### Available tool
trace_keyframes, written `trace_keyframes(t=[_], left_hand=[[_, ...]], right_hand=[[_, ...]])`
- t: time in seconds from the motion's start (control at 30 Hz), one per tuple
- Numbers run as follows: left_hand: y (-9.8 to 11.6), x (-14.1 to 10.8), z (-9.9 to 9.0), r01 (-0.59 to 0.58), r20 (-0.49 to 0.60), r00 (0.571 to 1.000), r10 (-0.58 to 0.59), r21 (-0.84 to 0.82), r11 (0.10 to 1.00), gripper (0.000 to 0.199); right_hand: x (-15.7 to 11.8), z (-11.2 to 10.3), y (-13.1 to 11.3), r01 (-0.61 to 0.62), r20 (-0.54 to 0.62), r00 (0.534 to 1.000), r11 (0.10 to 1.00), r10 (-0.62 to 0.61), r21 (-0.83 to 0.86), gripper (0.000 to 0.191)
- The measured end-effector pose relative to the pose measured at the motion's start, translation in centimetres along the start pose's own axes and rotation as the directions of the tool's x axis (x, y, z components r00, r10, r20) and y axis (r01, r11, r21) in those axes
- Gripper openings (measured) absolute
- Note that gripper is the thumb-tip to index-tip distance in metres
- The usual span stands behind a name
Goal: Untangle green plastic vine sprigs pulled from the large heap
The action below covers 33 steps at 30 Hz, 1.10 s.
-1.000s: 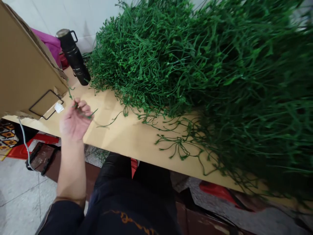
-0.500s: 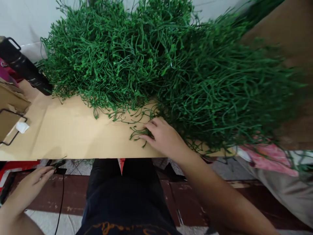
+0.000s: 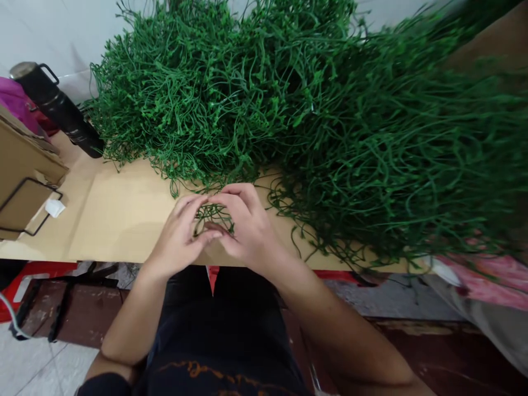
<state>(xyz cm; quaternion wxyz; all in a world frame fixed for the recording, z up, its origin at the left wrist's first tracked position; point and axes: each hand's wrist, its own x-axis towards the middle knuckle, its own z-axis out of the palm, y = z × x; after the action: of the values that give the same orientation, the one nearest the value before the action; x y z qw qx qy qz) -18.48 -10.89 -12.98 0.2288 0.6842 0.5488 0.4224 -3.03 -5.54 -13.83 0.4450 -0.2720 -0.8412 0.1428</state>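
Note:
Both hands meet over the front of the cardboard-covered table (image 3: 119,220), curved around a few thin green plastic stems (image 3: 216,212). My left hand (image 3: 179,234) is closed on the stems from the left, its fingertips close to those of the other hand. My right hand (image 3: 247,225) curls round the same stems from the right. The stems' lower parts are partly hidden by the fingers. Behind the hands lies a large heap of green stems (image 3: 214,99) with small branching tips.
A black bottle (image 3: 61,113) leans at the back left. Before it stand a cardboard box (image 3: 20,181) and a black wire frame with a white piece (image 3: 54,207). At the right, pink cloth (image 3: 490,278) and a person's trousers show beside the table edge.
My left hand has risen from below the table's left edge and moved right to the stems. My right hand has shifted left, away from the heap, and met it.

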Motion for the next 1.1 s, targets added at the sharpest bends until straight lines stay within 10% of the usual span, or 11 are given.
trace_keyframes(t=[0.37,0.6,0.77,1.1], left_hand=[[-3.5,2.3,0.4,0.21,-0.12,0.924,-0.362,-0.633,0.746,0.021],[-3.9,3.0,-0.4,0.152,-0.017,0.985,-0.173,-0.401,0.903,0.02],[-4.6,3.8,0.3,0.032,-0.103,0.992,-0.067,-0.306,0.952,0.023],[-6.2,3.7,0.2,0.152,-0.342,0.889,-0.306,-0.41,0.899,0.011]], right_hand=[[-0.4,0.0,2.2,-0.184,0.015,0.983,0.973,0.184,0.141,0.031],[0.3,1.1,2.9,-0.198,-0.008,0.98,0.973,0.201,0.12,0.055],[0.7,2.0,3.1,-0.171,0.031,0.985,0.985,0.17,0.025,0.031],[1.2,2.3,4.0,-0.267,0.053,0.963,0.961,0.263,0.077,0.006]])
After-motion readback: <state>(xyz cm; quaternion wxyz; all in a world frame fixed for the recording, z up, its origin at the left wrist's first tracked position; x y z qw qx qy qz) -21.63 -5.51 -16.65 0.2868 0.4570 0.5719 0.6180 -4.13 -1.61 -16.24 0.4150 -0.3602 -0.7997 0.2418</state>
